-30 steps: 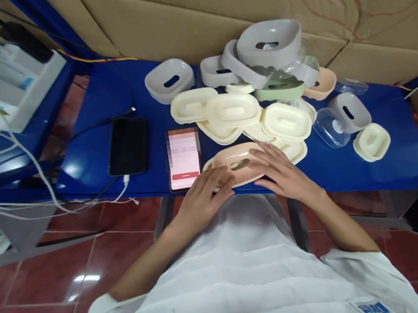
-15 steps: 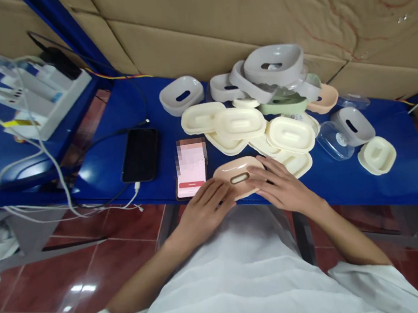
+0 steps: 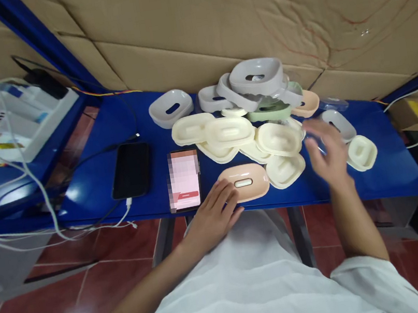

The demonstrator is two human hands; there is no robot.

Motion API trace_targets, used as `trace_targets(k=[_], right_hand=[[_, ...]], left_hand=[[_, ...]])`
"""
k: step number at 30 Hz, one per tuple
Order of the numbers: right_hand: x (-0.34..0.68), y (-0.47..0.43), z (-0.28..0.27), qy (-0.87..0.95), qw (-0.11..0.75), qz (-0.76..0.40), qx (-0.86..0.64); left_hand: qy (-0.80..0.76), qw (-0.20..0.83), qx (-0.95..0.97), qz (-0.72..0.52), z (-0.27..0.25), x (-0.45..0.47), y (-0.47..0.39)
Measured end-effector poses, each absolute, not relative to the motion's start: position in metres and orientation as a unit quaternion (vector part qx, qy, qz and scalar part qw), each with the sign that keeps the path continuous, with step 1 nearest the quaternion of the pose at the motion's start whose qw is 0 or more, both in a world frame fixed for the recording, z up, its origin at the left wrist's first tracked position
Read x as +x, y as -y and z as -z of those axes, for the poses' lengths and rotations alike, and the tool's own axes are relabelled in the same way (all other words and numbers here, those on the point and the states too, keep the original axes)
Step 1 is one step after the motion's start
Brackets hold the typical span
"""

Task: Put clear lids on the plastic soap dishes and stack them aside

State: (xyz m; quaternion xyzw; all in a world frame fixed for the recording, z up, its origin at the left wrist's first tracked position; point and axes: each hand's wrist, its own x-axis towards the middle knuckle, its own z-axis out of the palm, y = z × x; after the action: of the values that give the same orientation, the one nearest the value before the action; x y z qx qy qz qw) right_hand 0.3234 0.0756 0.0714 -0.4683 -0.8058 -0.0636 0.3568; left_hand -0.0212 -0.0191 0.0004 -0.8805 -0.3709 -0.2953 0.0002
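A blue tabletop (image 3: 392, 171) runs along a wall of flattened brown cardboard, with red floor tiles below its near edge. At the middle of that near edge lies a peach soap dish (image 3: 245, 182), upside down or lidded, its slot facing up. Half a second ago both hands pressed on it; now only the left hand (image 3: 213, 217) is there, fingers flat and spread, their tips touching the dish's left end without closing around it. The right hand (image 3: 328, 151) has lifted off and swung toward the right part of the tabletop, blurred in motion, fingers loosely open and holding nothing, hovering over a grey dish (image 3: 340, 124) and close to a cream dish (image 3: 361, 152). That shift suggests the work on the peach piece is done or paused while another part is fetched. Just behind the peach dish lies a heap of cream dishes (image 3: 229, 131), with grey tubs (image 3: 256, 77) stacked toward the far edge. Left of the peach dish a lit phone (image 3: 185, 180) lies beside a dark phone (image 3: 129, 162) on a charging cable.
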Motion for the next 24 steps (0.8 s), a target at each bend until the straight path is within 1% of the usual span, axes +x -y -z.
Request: trace_targets(k=[2, 4, 6, 9, 11, 14, 16, 19, 21, 24], right_hand=[[0.342, -0.114, -0.088, 0.782, 0.362, 0.083, -0.500], [0.347, -0.151, -0.102, 0.787, 0.348, 0.075, -0.504], [0.338, -0.180, -0.110, 0.796, 0.318, 0.058, -0.511], [0.309, -0.207, -0.109, 0.807, 0.248, 0.048, -0.534], [0.293, -0.217, -0.105, 0.806, 0.230, 0.036, -0.544], [0.286, -0.222, -0.109, 0.802, 0.253, 0.003, -0.541], [0.293, -0.219, -0.122, 0.799, 0.263, 0.005, -0.541], [0.313, -0.200, -0.150, 0.784, 0.277, 0.044, -0.554], [0.326, -0.179, -0.162, 0.765, 0.302, 0.079, -0.563], [0.341, -0.137, -0.151, 0.732, 0.364, 0.137, -0.559]], left_hand=[[0.369, -0.008, -0.882, 0.294, -0.004, -0.016, 0.014], [0.369, -0.016, -0.881, 0.297, -0.007, -0.012, 0.008], [0.369, -0.020, -0.879, 0.302, -0.007, -0.009, 0.004], [0.369, -0.020, -0.878, 0.304, -0.005, -0.006, 0.002], [0.368, -0.020, -0.878, 0.306, -0.005, -0.006, 0.002], [0.366, -0.023, -0.879, 0.304, -0.006, -0.007, 0.002], [0.363, -0.019, -0.883, 0.298, -0.007, -0.007, 0.002], [0.364, -0.012, -0.884, 0.294, -0.008, -0.006, 0.002], [0.364, -0.008, -0.883, 0.298, -0.007, -0.005, 0.002], [0.352, -0.018, -0.884, 0.308, -0.007, -0.007, 0.005]])
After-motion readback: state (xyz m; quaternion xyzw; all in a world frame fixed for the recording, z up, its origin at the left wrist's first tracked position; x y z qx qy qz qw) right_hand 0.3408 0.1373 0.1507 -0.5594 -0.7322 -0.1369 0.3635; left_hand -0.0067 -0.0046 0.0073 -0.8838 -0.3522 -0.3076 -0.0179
